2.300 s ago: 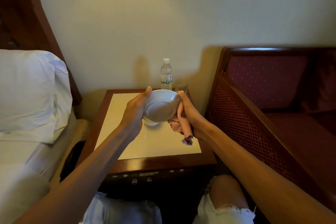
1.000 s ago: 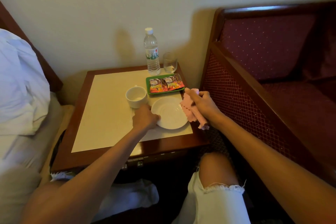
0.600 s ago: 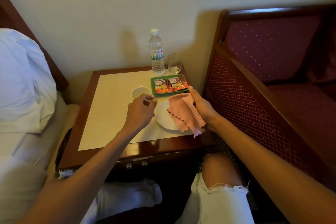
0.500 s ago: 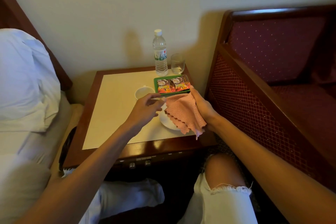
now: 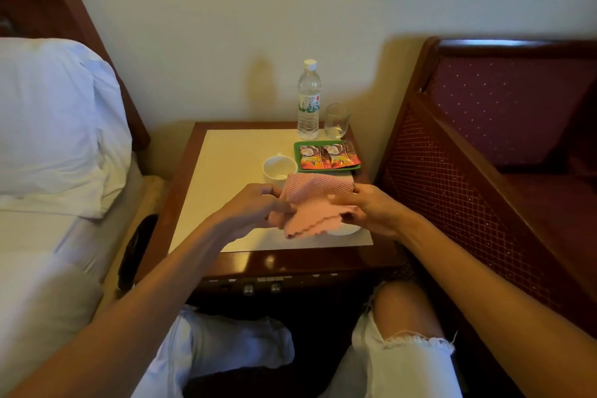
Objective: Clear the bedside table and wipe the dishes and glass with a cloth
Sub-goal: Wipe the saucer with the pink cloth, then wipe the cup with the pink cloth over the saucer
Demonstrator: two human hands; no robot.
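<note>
Left of the worktop (image 5: 232, 171) is a bed with a white pillow (image 5: 55, 126), and right of it stands a dark red armchair (image 5: 504, 126) with a wooden frame. The worktop itself has a pale inset panel framed in dark wood.

Both hands are over the worktop's near right part, with the pink cloth (image 5: 315, 200) stretched between them. The left hand (image 5: 255, 207) pinches the cloth's left edge with curled fingers, and the right hand (image 5: 368, 207) pinches its right edge the same way. Half a second ago only the right hand held the cloth, bunched and hanging, while the left was reaching across to it. Now the cloth is spread flat between the 2 hands.

A capped water bottle (image 5: 309, 97) stands upright at the worktop's far right edge. Its label is white and green with a red dot, and the writing is too small to read. In front of the bottle lies a green tray (image 5: 297, 157) holding 2 red-orange sachets (image 5: 329, 157), and their print is not legible either.

A white saucer (image 5: 349, 230) lies on the worktop's near right part, mostly hidden under the cloth and the right hand. A white cup (image 5: 278, 168) stands just left of the tray, past the cloth. The clear glass (image 5: 336, 121) stands at the worktop's far right corner.
</note>
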